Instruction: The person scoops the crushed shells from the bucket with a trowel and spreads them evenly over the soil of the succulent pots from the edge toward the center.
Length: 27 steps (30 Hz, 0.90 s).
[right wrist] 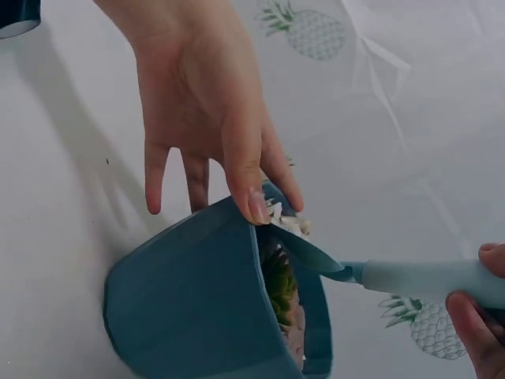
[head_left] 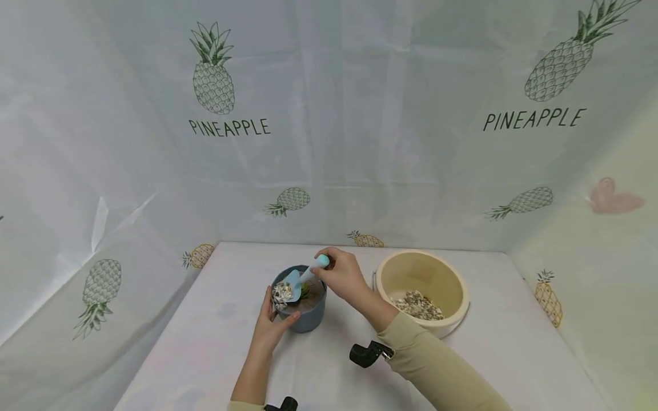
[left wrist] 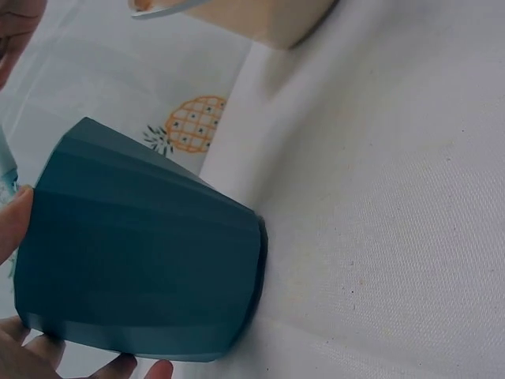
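Note:
A blue-grey plant pot (head_left: 311, 321) stands on the table, with a small green succulent (right wrist: 279, 283) inside it. My left hand (head_left: 271, 330) holds the pot by its near left side, thumb at the rim and fingers spread along the wall. In my right hand (head_left: 345, 278) is the handle of a light blue toy-size shovel (head_left: 293, 282). Its blade tilts down over the pot's left rim, close to the left thumb. Whitish gravel (head_left: 281, 295) lies at the blade's tip, by that rim.
To the right stands a cream bucket (head_left: 382, 273) with a wire handle, and more mottled gravel (head_left: 418, 305) covers part of its bottom. The white-covered table (head_left: 216, 319) meets a pineapple-print sheet (head_left: 329, 142) at the back and sides.

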Each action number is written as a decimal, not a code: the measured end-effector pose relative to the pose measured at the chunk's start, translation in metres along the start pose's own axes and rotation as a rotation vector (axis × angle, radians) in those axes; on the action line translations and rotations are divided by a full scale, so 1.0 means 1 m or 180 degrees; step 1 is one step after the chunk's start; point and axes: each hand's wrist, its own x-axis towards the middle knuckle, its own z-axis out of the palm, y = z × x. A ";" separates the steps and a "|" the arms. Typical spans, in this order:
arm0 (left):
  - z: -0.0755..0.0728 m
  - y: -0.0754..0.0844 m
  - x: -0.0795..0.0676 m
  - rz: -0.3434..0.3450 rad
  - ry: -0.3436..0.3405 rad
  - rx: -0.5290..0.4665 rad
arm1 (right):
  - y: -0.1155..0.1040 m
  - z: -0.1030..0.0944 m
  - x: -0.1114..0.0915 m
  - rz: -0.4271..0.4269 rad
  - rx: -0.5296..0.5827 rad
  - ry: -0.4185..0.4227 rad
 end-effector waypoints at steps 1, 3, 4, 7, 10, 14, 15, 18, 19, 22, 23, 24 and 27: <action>0.000 0.000 0.000 -0.0002 0.0000 -0.0003 | -0.001 0.000 -0.001 -0.0025 -0.0017 -0.0019; -0.001 0.000 0.000 0.0000 -0.0002 -0.0017 | -0.003 -0.001 -0.001 -0.0074 -0.0032 -0.0037; -0.001 0.000 0.000 0.0003 -0.0003 -0.0026 | -0.004 -0.002 -0.001 -0.0084 -0.0040 -0.0040; 0.000 0.000 0.000 0.0008 -0.0016 -0.0038 | -0.006 -0.003 0.001 -0.0113 -0.0089 -0.0062; -0.001 -0.002 0.001 0.0005 -0.0024 -0.0039 | -0.008 -0.003 0.005 -0.0166 -0.0168 -0.0093; 0.000 -0.003 0.003 0.0003 -0.0012 -0.0025 | -0.009 -0.003 0.009 -0.0285 -0.0244 -0.0123; 0.000 -0.003 0.004 0.0004 -0.0008 -0.0019 | -0.009 -0.003 0.010 -0.0312 -0.0255 -0.0128; 0.000 -0.003 0.004 -0.0004 0.0003 -0.0001 | -0.009 -0.004 0.010 -0.0350 -0.0297 -0.0142; 0.000 -0.003 0.004 -0.0004 0.0004 0.0003 | -0.009 -0.004 0.010 -0.0352 -0.0304 -0.0151; 0.000 -0.004 0.004 -0.0008 0.0008 0.0005 | -0.010 -0.006 0.010 -0.0344 -0.0327 -0.0194; 0.000 -0.004 0.004 -0.0005 0.0007 -0.0004 | -0.010 -0.006 0.009 -0.0341 -0.0333 -0.0214; 0.000 -0.004 0.004 -0.0003 0.0009 -0.0009 | -0.010 -0.007 0.010 -0.0342 -0.0338 -0.0231; -0.001 -0.003 0.004 -0.0011 0.0001 -0.0025 | -0.012 -0.007 0.011 -0.0345 -0.0350 -0.0270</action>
